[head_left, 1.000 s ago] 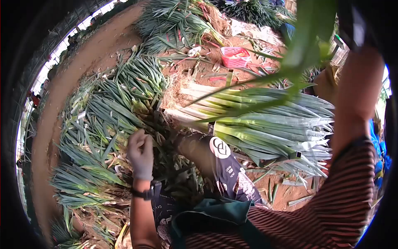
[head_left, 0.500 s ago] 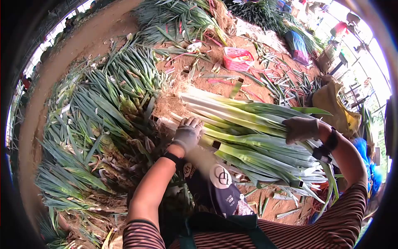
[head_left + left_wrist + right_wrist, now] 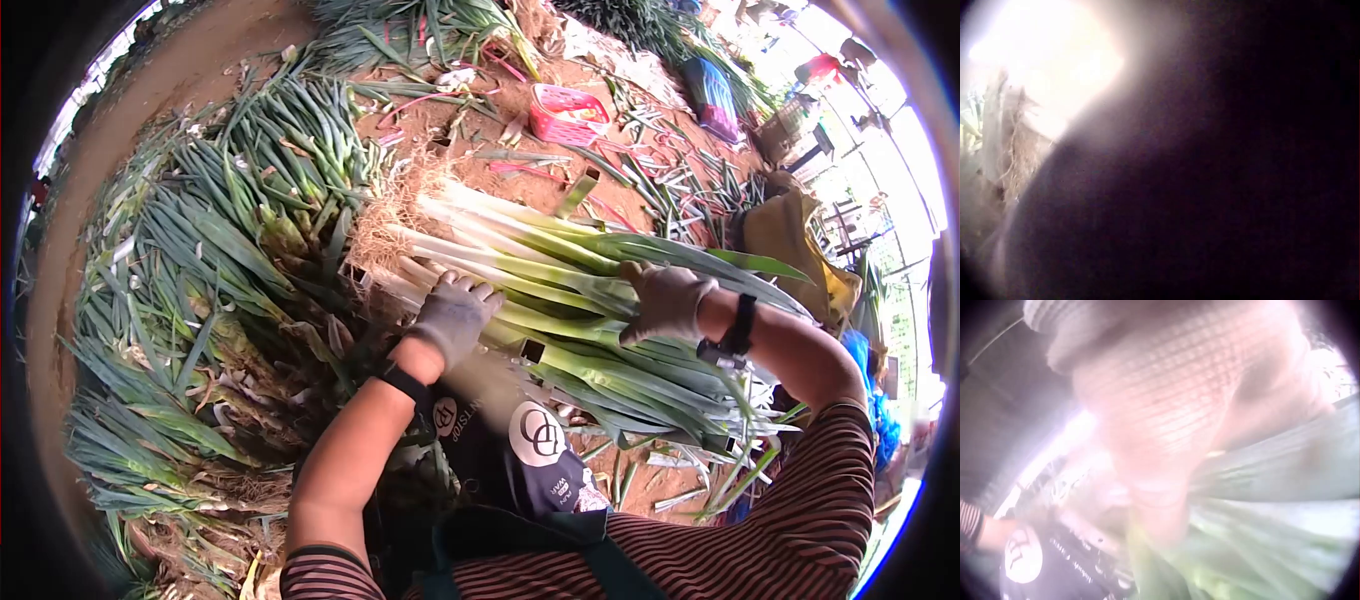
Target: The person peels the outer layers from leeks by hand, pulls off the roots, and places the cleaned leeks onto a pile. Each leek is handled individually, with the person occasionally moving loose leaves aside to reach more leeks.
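My left hand (image 3: 450, 320) and right hand (image 3: 668, 302), fingers apart, rest on leeks (image 3: 545, 283): probably floppy leaves (image 3: 650, 395), stiffer white stalks (image 3: 450, 252) to grip.

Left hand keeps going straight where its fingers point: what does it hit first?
Likely the pale leek stalks just beyond the left hand's fingertips. Depth is unclear in the head view; it may be touching them now.

Downward head view; close right wrist view; leeks (image 3: 555, 287) in both
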`<state>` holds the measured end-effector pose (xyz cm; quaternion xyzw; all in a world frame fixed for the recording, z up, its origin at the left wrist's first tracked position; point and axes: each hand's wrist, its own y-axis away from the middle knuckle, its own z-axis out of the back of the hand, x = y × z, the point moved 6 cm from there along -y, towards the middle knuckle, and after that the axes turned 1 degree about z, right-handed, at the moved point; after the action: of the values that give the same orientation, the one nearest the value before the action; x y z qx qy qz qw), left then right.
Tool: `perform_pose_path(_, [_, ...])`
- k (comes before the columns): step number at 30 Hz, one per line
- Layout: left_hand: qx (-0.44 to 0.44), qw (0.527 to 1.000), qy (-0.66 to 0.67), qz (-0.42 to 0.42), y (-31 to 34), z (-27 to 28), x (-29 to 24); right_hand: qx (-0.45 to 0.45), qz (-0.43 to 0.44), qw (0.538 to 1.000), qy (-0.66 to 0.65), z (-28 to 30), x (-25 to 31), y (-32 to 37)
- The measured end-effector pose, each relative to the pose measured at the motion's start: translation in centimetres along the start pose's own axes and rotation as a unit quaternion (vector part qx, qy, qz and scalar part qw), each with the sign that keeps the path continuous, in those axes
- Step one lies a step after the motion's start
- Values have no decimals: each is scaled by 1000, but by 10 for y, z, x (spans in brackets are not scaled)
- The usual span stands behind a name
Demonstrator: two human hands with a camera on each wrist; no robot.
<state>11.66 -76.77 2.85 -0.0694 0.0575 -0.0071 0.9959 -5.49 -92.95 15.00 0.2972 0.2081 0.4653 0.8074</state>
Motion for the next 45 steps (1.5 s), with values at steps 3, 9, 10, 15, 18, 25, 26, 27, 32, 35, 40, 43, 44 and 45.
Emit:
perform_pose_path(3, [75, 996, 51, -24, -14, 6, -10, -108, 39, 987, 116, -29, 3, 6])
perform_pose_path(9, [128, 990, 0, -66, -37, 5, -16, 24, 68, 997, 5, -2, -15, -5])
perform_pose_path(10, [111, 991, 5, -74, -36, 8, -16, 53, 93, 994, -33, 6, -20, -8])
perform_pose_path(15, [-4, 995, -21, -93, -20, 13, -22, 181, 135, 955, -190, 3, -20, -24])
perform_pose_path(18, [-56, 994, -51, -83, -8, 11, -27, 162, 143, 965, -146, -32, 3, -25])
perform_pose_path(25, [-129, 987, 83, -42, 7, 15, -15, 20, 178, 980, -83, -40, 16, -30])
perform_pose_path(26, [-142, 982, 120, -33, 9, 15, -9, 9, 198, 974, -106, -40, 16, -36])
perform_pose_path(27, [-161, 974, 158, -32, 10, 17, -4, -4, 219, 973, -79, -42, 18, -43])
perform_pose_path(32, [-207, 938, 255, 115, 14, 0, 40, -27, 206, 975, -74, -45, 15, -44])
perform_pose_path(35, [-137, 949, 248, 139, 6, 13, 37, -25, 150, 984, -94, -37, 20, -43])
perform_pose_path(40, [-100, 941, 231, 226, -1, 15, 42, 54, 36, 996, 58, -38, 15, -39])
perform_pose_path(43, [18, 965, 164, 205, -9, 3, 48, 44, 76, 995, 37, -35, 29, -51])
perform_pose_path(44, [58, 971, 122, 198, -15, -4, 49, 47, 67, 996, 31, -34, 35, -54])
perform_pose_path(45, [106, 973, 77, 188, -20, 6, 47, 21, 141, 982, 123, -38, 50, -57])
